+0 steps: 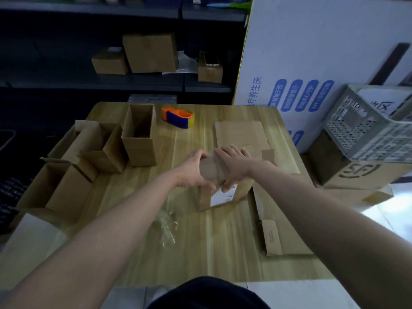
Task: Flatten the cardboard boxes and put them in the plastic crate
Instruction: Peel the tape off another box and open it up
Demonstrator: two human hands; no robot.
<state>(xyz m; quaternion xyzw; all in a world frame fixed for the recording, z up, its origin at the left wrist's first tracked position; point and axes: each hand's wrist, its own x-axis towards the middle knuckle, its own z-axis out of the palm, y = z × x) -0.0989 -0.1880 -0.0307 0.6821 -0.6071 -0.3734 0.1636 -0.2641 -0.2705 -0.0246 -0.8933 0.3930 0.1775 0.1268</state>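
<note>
A small brown cardboard box (219, 195) with a white label stands upright in the middle of the wooden table (200, 253). My left hand (192, 169) grips its top from the left and my right hand (234, 166) presses on its top flaps from the right. Flattened cardboard (242, 132) lies behind it, and more flattened cardboard (281, 233) lies at the table's right edge. An open upright box (139, 139) stands at the back left, with other open boxes (73, 166) beside it. The grey plastic crate (374, 132) sits tilted on a box off the table's right.
An orange and blue tape dispenser (178, 118) lies at the back of the table. Crumpled clear tape (166, 224) lies in front of the held box. Dark shelves behind hold more boxes (150, 52). A large white carton (312, 52) stands at the right.
</note>
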